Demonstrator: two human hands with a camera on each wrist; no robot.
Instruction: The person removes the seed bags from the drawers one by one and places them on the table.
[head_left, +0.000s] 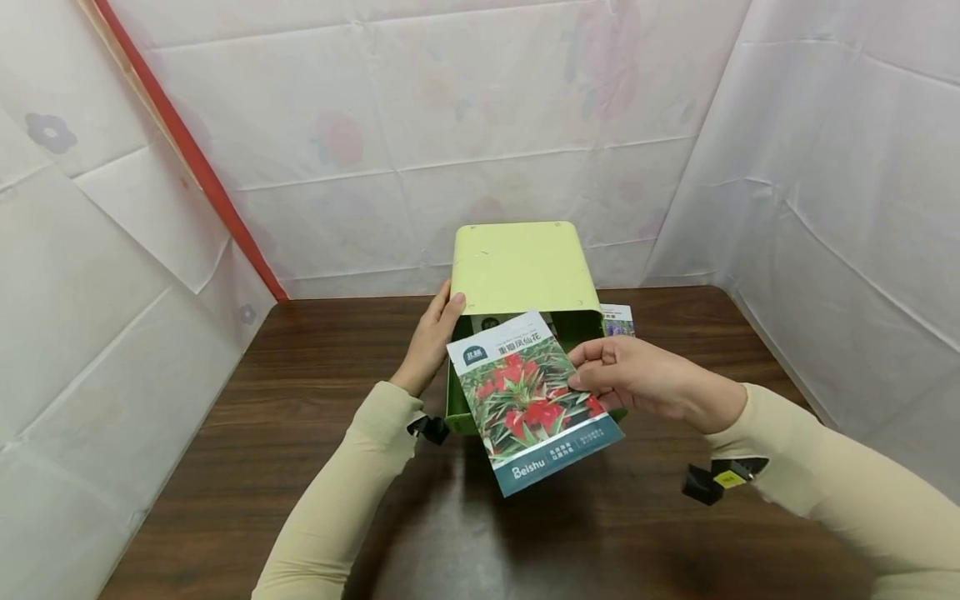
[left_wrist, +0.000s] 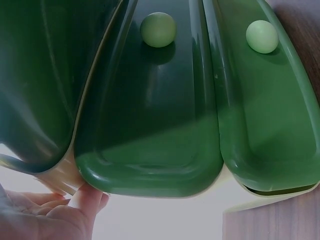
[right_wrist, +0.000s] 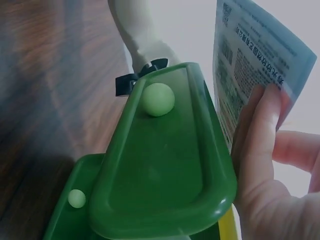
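Note:
A pale green cabinet [head_left: 521, 267] stands on the table, with darker green drawer fronts [left_wrist: 150, 110] bearing round light green knobs. In the head view my right hand [head_left: 637, 379] pinches a seed packet [head_left: 536, 408] by its right edge, thumb on the printed front with red flowers. The right wrist view shows the packet's back [right_wrist: 250, 55] with text and a barcode. This packet covers much of the cabinet's open front. My left hand [head_left: 431, 337] rests against the cabinet's left side, fingers extended along it and thumb at the upper corner. Part of another packet [head_left: 491, 322] shows inside the opening.
A further packet [head_left: 618, 320] with purple flowers lies right of the cabinet, partly hidden. Brown wooden tabletop [head_left: 300, 392] surrounds everything. White patterned sheeting [head_left: 450, 125] hangs at the back and both sides. A red strip [head_left: 187, 154] runs down the left corner.

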